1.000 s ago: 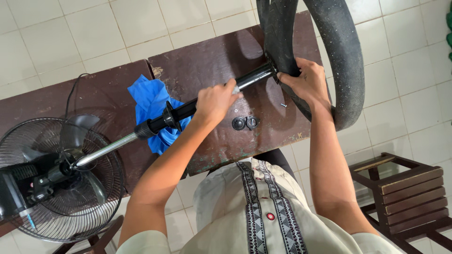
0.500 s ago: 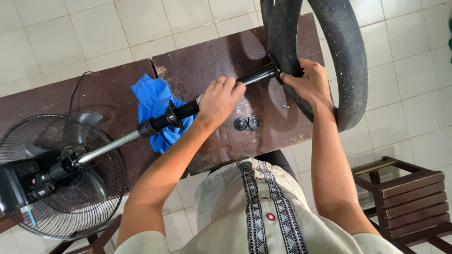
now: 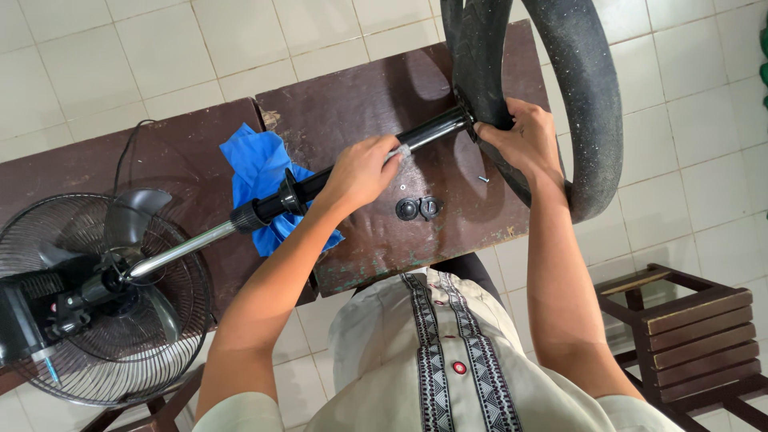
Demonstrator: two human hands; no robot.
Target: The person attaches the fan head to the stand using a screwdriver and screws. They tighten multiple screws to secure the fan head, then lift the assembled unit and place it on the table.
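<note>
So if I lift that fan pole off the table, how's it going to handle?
Probably stiff: the fan pole is a straight black and chrome tube. Likely end-heavy, since the fan head hangs past the table. The round base could roll if released.

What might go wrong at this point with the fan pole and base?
The small screw and two black caps lie loose on the table near the left hand; a sweep could knock them off. The fan head overhangs the table edge and might tip if the pole twists.
</note>
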